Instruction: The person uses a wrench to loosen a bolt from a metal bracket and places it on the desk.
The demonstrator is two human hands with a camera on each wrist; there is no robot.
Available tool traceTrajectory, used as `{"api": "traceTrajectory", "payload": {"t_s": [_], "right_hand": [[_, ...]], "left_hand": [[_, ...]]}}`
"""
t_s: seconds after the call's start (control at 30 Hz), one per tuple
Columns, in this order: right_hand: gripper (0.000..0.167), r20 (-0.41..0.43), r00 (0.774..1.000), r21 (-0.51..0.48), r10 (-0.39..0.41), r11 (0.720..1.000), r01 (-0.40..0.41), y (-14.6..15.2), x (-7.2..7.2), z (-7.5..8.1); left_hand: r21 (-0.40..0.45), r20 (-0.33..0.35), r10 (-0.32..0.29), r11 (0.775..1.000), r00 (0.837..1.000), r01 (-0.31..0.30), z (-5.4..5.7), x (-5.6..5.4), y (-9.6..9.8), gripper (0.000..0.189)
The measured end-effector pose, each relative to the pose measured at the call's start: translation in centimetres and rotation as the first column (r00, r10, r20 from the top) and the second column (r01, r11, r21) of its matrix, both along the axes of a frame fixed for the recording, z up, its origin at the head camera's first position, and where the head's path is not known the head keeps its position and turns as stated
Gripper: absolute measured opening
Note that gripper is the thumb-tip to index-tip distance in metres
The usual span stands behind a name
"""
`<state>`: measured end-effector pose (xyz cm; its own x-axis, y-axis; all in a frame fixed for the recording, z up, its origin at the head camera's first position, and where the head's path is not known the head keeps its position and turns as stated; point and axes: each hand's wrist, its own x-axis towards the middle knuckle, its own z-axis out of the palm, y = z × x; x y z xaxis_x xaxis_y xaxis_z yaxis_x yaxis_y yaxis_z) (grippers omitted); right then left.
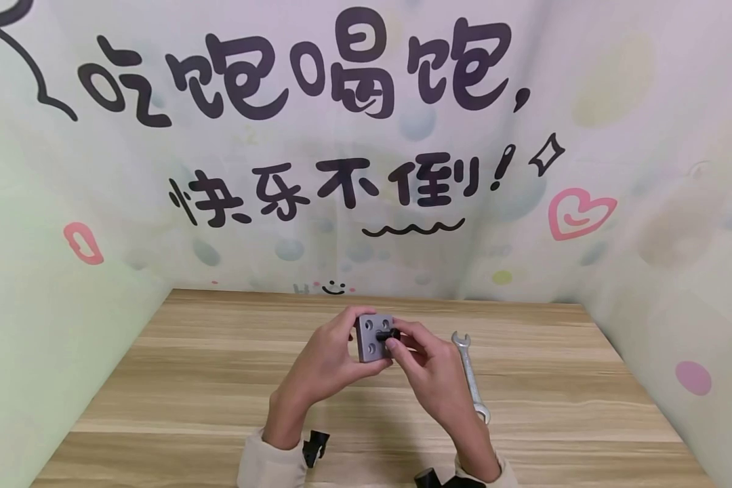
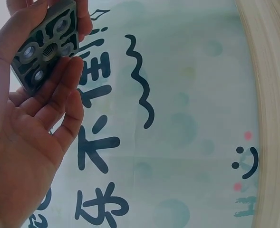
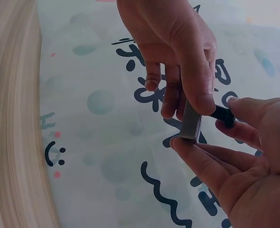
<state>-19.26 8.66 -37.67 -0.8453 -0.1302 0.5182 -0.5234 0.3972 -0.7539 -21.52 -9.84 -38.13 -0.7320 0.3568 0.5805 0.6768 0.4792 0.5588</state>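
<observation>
A grey square plate [image 1: 364, 338] with holes near its corners is held up above the table by my left hand [image 1: 323, 356], which grips it at opposite edges. With thumb and fingers, my right hand [image 1: 433, 362] pinches the head of a black bolt [image 1: 388, 335], whose shank points at the plate's middle. In the right wrist view the bolt [image 3: 220, 113] shows its thread outside the plate [image 3: 191, 127]; how far its tip enters is hidden. The left wrist view shows the plate's ribbed back [image 2: 47, 35] with a threaded centre hole.
A silver open-ended wrench [image 1: 471, 376] lies on the wood-grain table [image 1: 207, 379], just right of my right hand. Behind the table hangs a pale printed backdrop [image 1: 341, 264] with black lettering, and similar sheets enclose both sides. Black wrist mounts [image 1: 314, 447] sit at my sleeves.
</observation>
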Motion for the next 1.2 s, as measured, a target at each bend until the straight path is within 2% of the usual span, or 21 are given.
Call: {"api": "traceTrajectory", "payload": {"t_s": [0.5,0.8,1.2], "right_hand": [[0.020,-0.031,1.000,0.051,-0.003,0.999,0.004,-0.01,0.10,0.07],[0.020,-0.043,0.999,0.028,0.024,0.999,-0.022,0.12,0.01,-0.07],[0.023,0.005,0.998,-0.041,0.070,0.997,-0.070,0.29,-0.17,-0.14]], "left_hand": [[-0.011,0.028,0.014,1.000,1.000,-0.013,0.18,0.13,-0.07,0.070],[-0.005,0.033,0.016,1.000,0.999,-0.016,0.19,0.19,-0.10,0.070],[-0.006,0.051,0.019,1.000,0.999,-0.019,0.12,0.19,-0.15,0.070]]}}
